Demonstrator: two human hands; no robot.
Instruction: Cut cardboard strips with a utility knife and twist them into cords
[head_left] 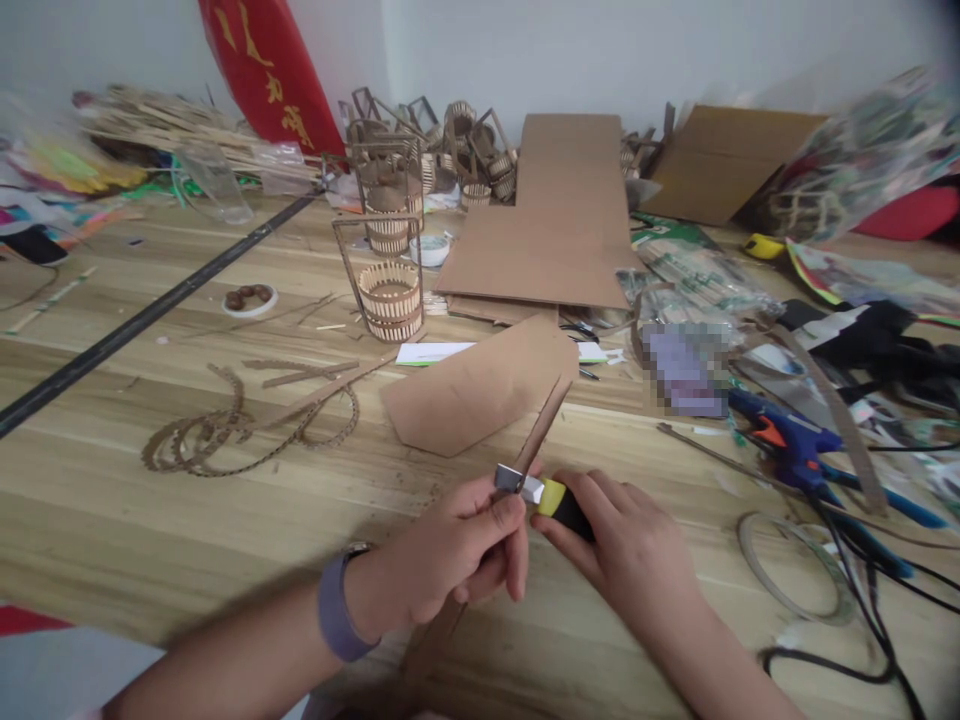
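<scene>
My left hand (480,540) pinches a narrow brown cardboard strip (541,430), whose upper end points up and away from me. In my right hand (630,535) is a utility knife (553,497) with a yellow and black handle. Its metal blade end lies across the strip, right at my left fingertips. Whether the edge has entered the cardboard I cannot tell. Just beyond both hands, a flat cut piece of cardboard (472,390) rests on the wooden table (315,530).
Curled cardboard strips (199,440) lie at left, near a long black bar (165,300). Small slatted baskets with tall handles (390,300) stand behind, beside large cardboard sheets (570,220). A blue glue gun (795,440), a tape roll (795,570) and black cables crowd the right.
</scene>
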